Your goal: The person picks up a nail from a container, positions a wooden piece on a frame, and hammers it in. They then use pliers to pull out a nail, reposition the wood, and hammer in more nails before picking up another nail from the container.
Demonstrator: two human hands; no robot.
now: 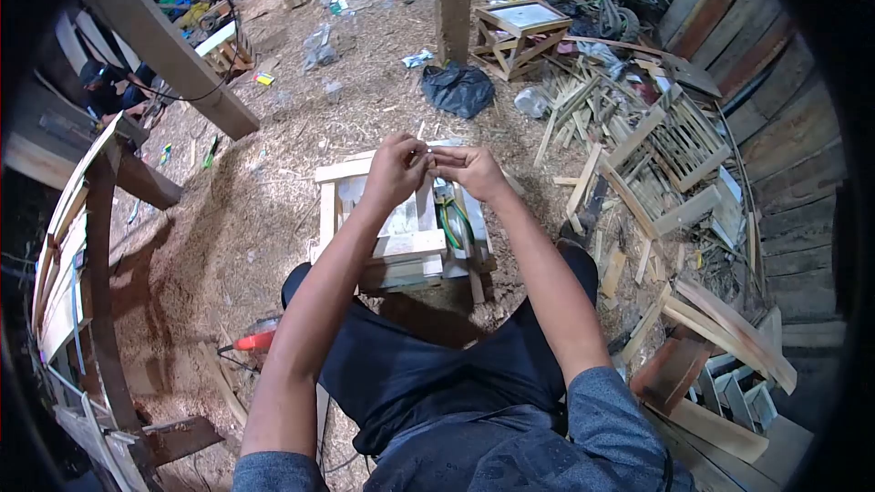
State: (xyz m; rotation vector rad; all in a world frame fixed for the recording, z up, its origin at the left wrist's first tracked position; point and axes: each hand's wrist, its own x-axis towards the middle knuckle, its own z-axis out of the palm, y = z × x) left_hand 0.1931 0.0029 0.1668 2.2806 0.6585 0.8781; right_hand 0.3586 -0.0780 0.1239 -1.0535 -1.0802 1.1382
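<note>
My left hand (398, 167) and my right hand (468, 169) meet at the centre, above a low wooden work stand. The fingers of both are pinched together around something small and pale, too small to make out. Below them lies a light wooden frame (383, 246) on the stand. Green-handled pliers (453, 219) rest on the stand to the right of the frame, under my right hand. What else lies beneath my fingers is hidden.
A red power tool (255, 341) lies on the floor at left. Behind stand a post (453, 5), a black bag (458, 89) and a small wooden table (521, 16). Slatted frames (629, 173) and scraps lie right. Another person (114, 87) crouches far left.
</note>
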